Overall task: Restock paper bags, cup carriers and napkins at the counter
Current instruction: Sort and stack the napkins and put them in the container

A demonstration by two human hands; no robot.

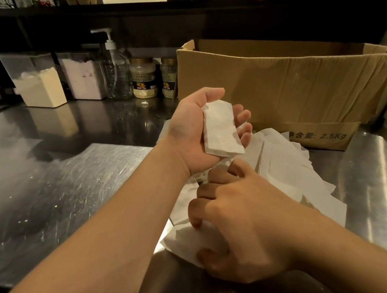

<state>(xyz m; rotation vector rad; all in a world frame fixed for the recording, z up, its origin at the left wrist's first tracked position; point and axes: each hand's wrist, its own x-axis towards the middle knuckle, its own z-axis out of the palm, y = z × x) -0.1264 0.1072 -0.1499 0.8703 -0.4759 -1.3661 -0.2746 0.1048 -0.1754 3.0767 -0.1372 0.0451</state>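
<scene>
A steel counter (45, 190) is filling most of the view, running from the near edge to a dark shelf at the far side. On its far right an open cardboard box (277, 81) is sitting, its near flap folded down onto the steel. Along the far left, two clear tubs of powder (40, 90), a pump bottle (114, 68) and two small jars (143, 78) are standing in a row. Just near of the box, loose white napkins (289, 170) are lying scattered across the steel, overlapping one another in no order.

The left hand (195, 131) is hovering palm-up above that scatter, its fingers curling round a small folded stack of napkins (220, 128) and clamping it against the palm. The right hand (242, 226) is lower and nearer, apart from the left, its fingers curling down onto a crumpled napkin (187, 240) at the near edge of the pile and gripping it.

The restock is looking like early work: only napkins are being gathered and folded, most are lying loose, and none are sitting in any holder in view. Neither paper bags nor cup carriers are plainly showing, so those parts are seemingly not yet started.
</scene>
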